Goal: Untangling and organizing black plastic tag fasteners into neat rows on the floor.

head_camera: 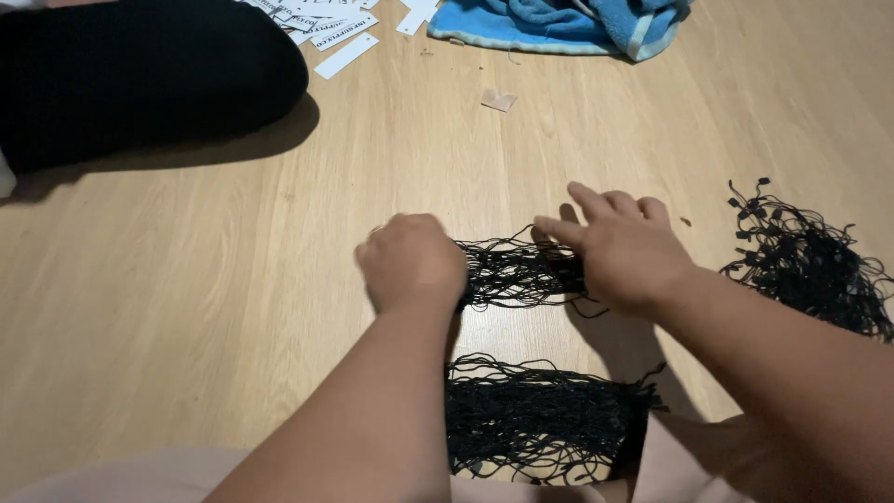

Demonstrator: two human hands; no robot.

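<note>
So both hands are on a small bundle of black strings (517,272) stretched out on the wooden floor (186,279). The left hand (412,261) is fisted around one end, the right hand (619,247) grips the other end with its index finger sticking out, and the strands run taut-ish between them, hands a little apart. I honestly can't tell how tight the right-hand grip is, since the fingers curl away from the camera.

What could go wrong: these cords are thin and loopy, so if either hand pulls unevenly they'd probably knot or snag on each other. A few stray loops already hang off the bundle below the right hand, and those look like the first to catch. There's a bigger flat pile of black strings (545,419) just below, near the person's lap, and a messy heap with little plastic ends (805,261) off to the right. Drop the bundle onto either one and I'd guess it gets mixed in.

Labels-wise: a scatter of white rectangular paper tags (335,33) with dark print lies at the top, next to someone's black-clad leg (140,74). A blue towel (559,23) is bunched at the top edge, and a small beige scrap (498,100) sits alone on the floor below it.
</note>
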